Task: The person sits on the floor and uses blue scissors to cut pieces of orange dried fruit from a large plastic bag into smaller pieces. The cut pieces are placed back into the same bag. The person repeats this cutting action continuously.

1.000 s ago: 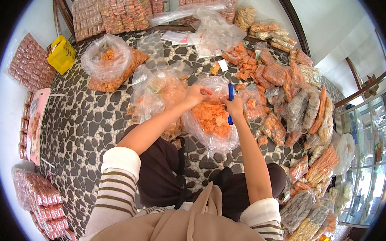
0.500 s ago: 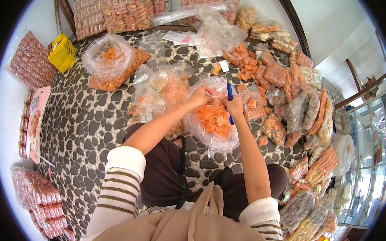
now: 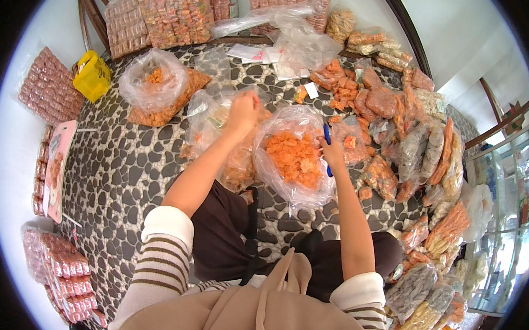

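In front of me an open clear plastic bag [image 3: 270, 180] spreads on the floor, with a heap of orange chip-like pieces [image 3: 291, 157] inside. My right hand [image 3: 334, 154] is closed round a slim blue-handled tool [image 3: 327, 135] at the bag's right edge; the tool's exact kind does not show. My left hand [image 3: 244, 112] is raised over the clear bags of orange pieces [image 3: 238, 164] just left of the open bag. Its fingers are closed together, and whatever they may hold is too small to make out.
Farther left stands another open bag [image 3: 152, 92] of orange pieces, near a yellow bag [image 3: 92, 78]. Many packed bags [image 3: 418, 148] crowd the right side, beside a glass case [image 3: 499, 205]. Large packs [image 3: 173, 13] lean against the back wall, and loose plastic sheets [image 3: 305, 43] lie before them.
My left hand has left the open bag and moved left, above the neighbouring bags. My right hand has shifted slightly right and down with the blue-handled tool, uncovering more orange pieces.
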### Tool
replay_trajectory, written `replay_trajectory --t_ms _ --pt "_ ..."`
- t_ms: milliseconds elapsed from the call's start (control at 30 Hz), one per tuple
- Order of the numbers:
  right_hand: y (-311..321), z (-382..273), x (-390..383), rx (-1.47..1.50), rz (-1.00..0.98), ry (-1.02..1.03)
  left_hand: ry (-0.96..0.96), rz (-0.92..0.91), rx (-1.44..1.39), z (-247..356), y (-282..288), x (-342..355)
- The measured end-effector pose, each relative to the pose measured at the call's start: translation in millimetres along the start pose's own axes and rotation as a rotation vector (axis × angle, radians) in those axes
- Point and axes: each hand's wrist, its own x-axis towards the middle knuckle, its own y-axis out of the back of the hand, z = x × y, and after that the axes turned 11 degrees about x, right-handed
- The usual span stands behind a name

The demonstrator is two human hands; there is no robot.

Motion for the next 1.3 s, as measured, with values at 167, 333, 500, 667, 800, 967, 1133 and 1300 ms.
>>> replay_trajectory --t_ms 167,333,500,667,800,967,1133,1300 --pt "41.7 27.4 -5.0 0.045 0.135 -0.016 -0.036 -0.068 0.060 30.2 -12.8 4.7" --pt "123.9 71.4 -17.7 0.027 0.618 0.109 -0.675 -0.144 0.091 106.6 -111.6 -42.0" --pt "242.3 152.8 -33.5 -0.290 1.014 -0.260 -0.550 -0.718 -0.203 172.5 -229.3 -118.7" --pt "255.1 232.6 -57.7 -0.269 0.782 -0.504 -0.355 -0.842 -0.079 197.9 -294.8 -181.1" --pt "228.0 249.9 -24.6 -0.529 0.932 -0.362 -0.268 -0.861 -0.154 197.6 -315.3 -194.8" --pt "207.7 232.9 -16.6 -0.428 0.869 -0.577 -0.186 -0.838 -0.177 187.4 -327.5 -189.1" --pt "185.6 188.1 -15.3 -0.202 0.845 -0.280 -0.062 -0.648 -0.527 188.4 -322.9 -174.8" --pt "146.8 102.3 9.1 0.117 0.551 0.092 0.504 -0.583 -1.108 209.1 -280.1 -117.7"
